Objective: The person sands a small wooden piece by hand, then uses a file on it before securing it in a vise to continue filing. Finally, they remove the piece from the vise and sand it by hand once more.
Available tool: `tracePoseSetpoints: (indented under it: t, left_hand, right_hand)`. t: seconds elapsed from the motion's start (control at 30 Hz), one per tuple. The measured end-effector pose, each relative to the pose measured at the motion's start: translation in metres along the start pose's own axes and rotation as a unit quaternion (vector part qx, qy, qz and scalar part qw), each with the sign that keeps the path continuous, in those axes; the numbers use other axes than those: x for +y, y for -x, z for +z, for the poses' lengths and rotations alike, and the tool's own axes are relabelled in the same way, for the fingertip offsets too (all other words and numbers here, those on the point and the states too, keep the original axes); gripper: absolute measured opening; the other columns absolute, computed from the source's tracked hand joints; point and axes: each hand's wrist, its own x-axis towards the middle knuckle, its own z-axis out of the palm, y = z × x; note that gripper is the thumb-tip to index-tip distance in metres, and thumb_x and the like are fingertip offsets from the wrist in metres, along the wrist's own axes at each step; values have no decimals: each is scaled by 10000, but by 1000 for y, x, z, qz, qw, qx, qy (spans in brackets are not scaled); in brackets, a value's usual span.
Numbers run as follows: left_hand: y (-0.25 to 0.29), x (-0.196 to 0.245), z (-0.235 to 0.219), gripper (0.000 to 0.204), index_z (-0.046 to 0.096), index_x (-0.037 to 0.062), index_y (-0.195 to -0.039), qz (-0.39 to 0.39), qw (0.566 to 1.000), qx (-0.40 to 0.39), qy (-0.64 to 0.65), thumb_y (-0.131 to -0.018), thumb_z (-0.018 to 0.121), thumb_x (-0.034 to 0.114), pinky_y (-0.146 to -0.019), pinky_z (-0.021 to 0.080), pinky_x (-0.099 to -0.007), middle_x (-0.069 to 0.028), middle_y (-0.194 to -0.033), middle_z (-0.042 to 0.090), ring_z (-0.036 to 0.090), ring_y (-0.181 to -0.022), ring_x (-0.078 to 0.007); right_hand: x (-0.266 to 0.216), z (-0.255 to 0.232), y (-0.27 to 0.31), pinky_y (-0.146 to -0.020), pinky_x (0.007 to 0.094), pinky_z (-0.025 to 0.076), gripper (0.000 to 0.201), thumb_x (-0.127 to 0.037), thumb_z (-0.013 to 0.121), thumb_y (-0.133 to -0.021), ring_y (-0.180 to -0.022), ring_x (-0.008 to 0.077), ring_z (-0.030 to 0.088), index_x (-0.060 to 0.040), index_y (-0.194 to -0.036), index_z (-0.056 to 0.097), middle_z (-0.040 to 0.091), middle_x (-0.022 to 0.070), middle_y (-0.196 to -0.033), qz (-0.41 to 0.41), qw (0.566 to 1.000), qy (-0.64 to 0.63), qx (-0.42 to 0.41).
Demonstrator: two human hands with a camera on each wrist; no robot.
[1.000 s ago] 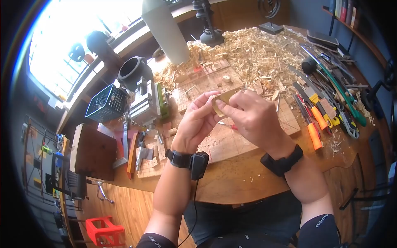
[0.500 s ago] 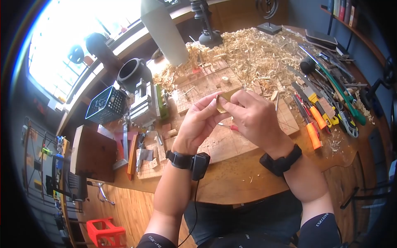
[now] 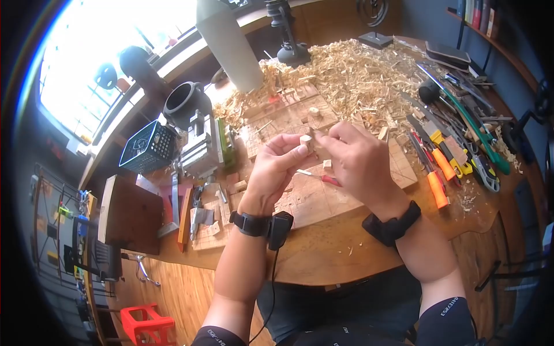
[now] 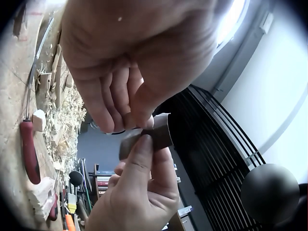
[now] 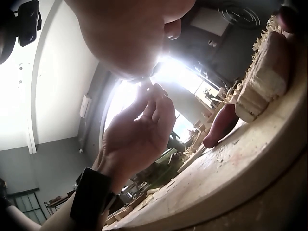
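Note:
Between the thumb and fingers of my left hand (image 3: 276,167) is a small pale wood piece (image 3: 305,139), its light end facing up in the head view. My right hand (image 3: 362,167) pinches a bent piece of sandpaper (image 4: 162,136), thumb flat on its grey-brown face. In the left wrist view the sandpaper sits right at the left fingertips, and the fingers mostly hide the wood piece. Below the hands, a red-handled carving knife (image 3: 330,180) and a small wood block (image 3: 327,165) lie on the wooden board (image 3: 306,202).
Wood shavings (image 3: 358,75) heap across the back of the bench. Orange-handled tools (image 3: 438,189) and other hand tools lie at the right. On the left stand a metal vise (image 3: 199,147), a dark plastic basket (image 3: 147,144) and a brown wooden box (image 3: 130,213).
My right hand has shifted slightly right, drawing the sandpaper off the wood piece. The piece's pale end, covered before, now shows. My left hand stays nearly in place.

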Motion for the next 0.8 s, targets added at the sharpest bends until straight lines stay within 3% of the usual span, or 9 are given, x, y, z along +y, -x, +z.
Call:
tracePoseSetpoints:
  t: [0.13,0.23,0.43,0.53,0.8]
  left_hand:
    - [-1,-2,-5,178,656,-2,-1124,7,1000,-4,12,-952,694,-24,-960,610,-410,-155,-1140,725,726,-1020,-244]
    - [1,-1,2,170,651,-8,-1113,25,1000,5,-3,-950,698,-27,-938,620,-403,-164,-1148,722,728,-1003,-233]
    - [2,0,6,184,652,-18,-1112,54,998,7,-29,-938,710,-34,-908,621,-389,-154,-1095,741,733,-977,-223]
    - [2,-1,6,192,653,-23,-1113,63,997,18,-46,-932,713,-41,-892,621,-382,-154,-1083,745,736,-964,-222]
    - [0,-5,7,173,665,-29,-1096,61,997,18,-46,-930,713,-43,-878,622,-370,-163,-1097,745,736,-959,-220]
  right_hand:
    - [-6,-7,-3,-627,348,558,321,-31,727,-798,-775,208,675,-112,-1102,786,624,20,-852,53,998,2,24]
    - [-6,-2,-2,-622,349,557,316,-22,726,-797,-765,216,677,-108,-1095,788,632,23,-857,-20,999,-38,12]
    - [-3,0,0,-605,352,551,338,-1,724,-788,-746,214,670,-105,-1102,789,632,18,-855,55,997,-43,37]
    - [-7,-2,-3,-606,352,549,353,4,727,-778,-751,213,671,-106,-1107,789,635,19,-858,2,997,-64,48]
    - [-7,-2,-2,-610,355,553,332,-2,723,-781,-748,216,668,-99,-1091,789,631,25,-860,10,999,-46,27]
